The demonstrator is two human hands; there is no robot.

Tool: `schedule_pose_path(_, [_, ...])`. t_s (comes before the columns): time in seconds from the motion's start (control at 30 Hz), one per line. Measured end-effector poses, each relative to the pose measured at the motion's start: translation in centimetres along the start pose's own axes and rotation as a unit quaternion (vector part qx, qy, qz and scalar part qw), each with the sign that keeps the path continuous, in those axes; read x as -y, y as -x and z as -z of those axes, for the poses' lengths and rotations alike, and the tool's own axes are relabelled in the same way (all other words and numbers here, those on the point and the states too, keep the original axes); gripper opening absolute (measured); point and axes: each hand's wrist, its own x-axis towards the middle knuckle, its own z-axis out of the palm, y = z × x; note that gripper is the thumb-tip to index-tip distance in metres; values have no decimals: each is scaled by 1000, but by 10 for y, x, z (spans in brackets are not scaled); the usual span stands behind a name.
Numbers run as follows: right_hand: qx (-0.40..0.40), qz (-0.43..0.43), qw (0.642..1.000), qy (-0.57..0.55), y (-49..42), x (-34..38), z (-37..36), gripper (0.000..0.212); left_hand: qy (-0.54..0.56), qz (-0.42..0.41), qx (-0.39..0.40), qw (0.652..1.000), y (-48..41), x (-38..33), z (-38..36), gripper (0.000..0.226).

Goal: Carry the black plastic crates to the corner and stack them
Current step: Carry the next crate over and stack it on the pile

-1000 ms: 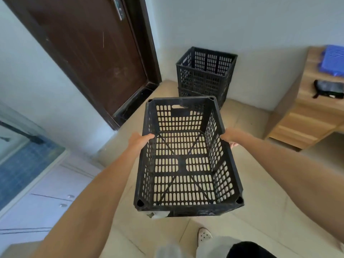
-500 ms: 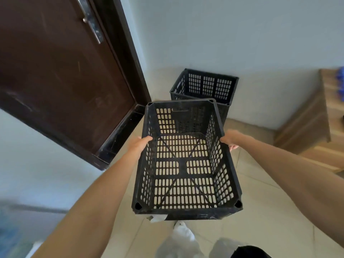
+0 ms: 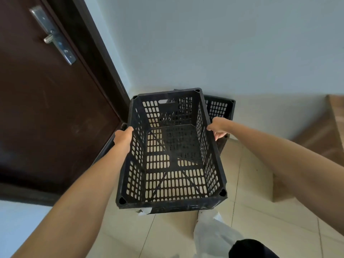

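Note:
I hold an empty black slotted plastic crate (image 3: pixel 171 204) in the air in front of me, open side up. My left hand (image 3: pixel 123 135) grips its left long rim and my right hand (image 3: pixel 219 128) grips its right long rim. Behind and below it, a stack of black crates (image 3: pixel 220 108) stands on the floor in the corner against the pale wall. The held crate covers most of that stack; only its right part shows.
A dark brown door (image 3: pixel 46 101) with a metal handle plate (image 3: pixel 54 36) fills the left. A wooden cabinet (image 3: pixel 327 135) stands at the right. Beige floor tiles (image 3: pixel 260 211) lie below, with my white shoe (image 3: pixel 210 229) near the crate's front edge.
I have walked toward the corner. The held crate now overlaps the stack, which looks closer and mostly hidden. Both hands keep the same grip on the rims.

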Motion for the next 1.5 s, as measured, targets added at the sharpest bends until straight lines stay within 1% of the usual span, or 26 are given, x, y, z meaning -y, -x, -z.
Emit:
schedule_pose_path(0.13, [-12,-3,999,40,-48,26,63,35,16,13,-3,1000,-31,-55,-47,61])
schedule_pose_path(0.2, [-31,-9,999,43,-71,36,92,32,21,17,11,1000,-44,-77,-69,54])
schedule_pose_path(0.27, [-45,-16,997,61,-92,43,115,33,28,22,17,999,-56,-93,-88,49])
schedule_pose_path(0.37, [-64,-22,996,58,-119,59,138,28,26,40,24,999,-76,-109,-108,47])
schedule_pose_path(0.47, [-92,-15,993,67,-148,80,154,31,9,44,38,998,-105,-126,-120,47])
schedule_pose_path(0.57, [-95,-14,992,87,-175,97,164,30,-9,42,46,998,-138,-137,-131,43])
schedule_pose_path(0.63, [-99,-17,991,94,-192,106,169,28,-28,28,36,999,-155,-146,-135,33])
schedule_pose_path(0.67, [-102,-14,990,93,-201,111,172,28,-46,12,29,998,-163,-154,-137,26])
schedule_pose_path(0.7, [-106,-11,990,94,-209,115,176,28,-67,-6,24,997,-170,-162,-138,23])
schedule_pose_path(0.8, [-108,-9,988,106,-226,126,184,26,-134,-51,31,989,-187,-187,-141,39])
schedule_pose_path(0.87, [-86,-23,989,121,-236,127,184,19,-177,-71,43,981,-190,-195,-143,36])
schedule_pose_path(0.9, [-83,-28,988,130,-242,126,184,20,-191,-79,47,977,-192,-195,-145,34])
schedule_pose_path(0.97, [-93,-7,985,142,-252,126,189,29,-204,-83,42,975,-193,-197,-149,33])
schedule_pose_path(1.07, [-74,20,984,164,-265,128,201,31,-207,-72,34,975,-190,-199,-154,31])
schedule_pose_path(1.2, [-65,42,979,187,-276,127,221,16,-222,-66,23,973,-174,-200,-168,29])
schedule_pose_path(1.23, [-56,46,979,193,-279,126,228,16,-223,-62,21,973,-169,-198,-173,30])
schedule_pose_path(1.37, [-39,70,971,224,-290,124,252,28,-211,-46,-3,976,-147,-189,-190,30])
schedule_pose_path(1.5, [-29,98,955,277,-296,116,261,29,-200,-39,-15,979,-128,-181,-206,31])
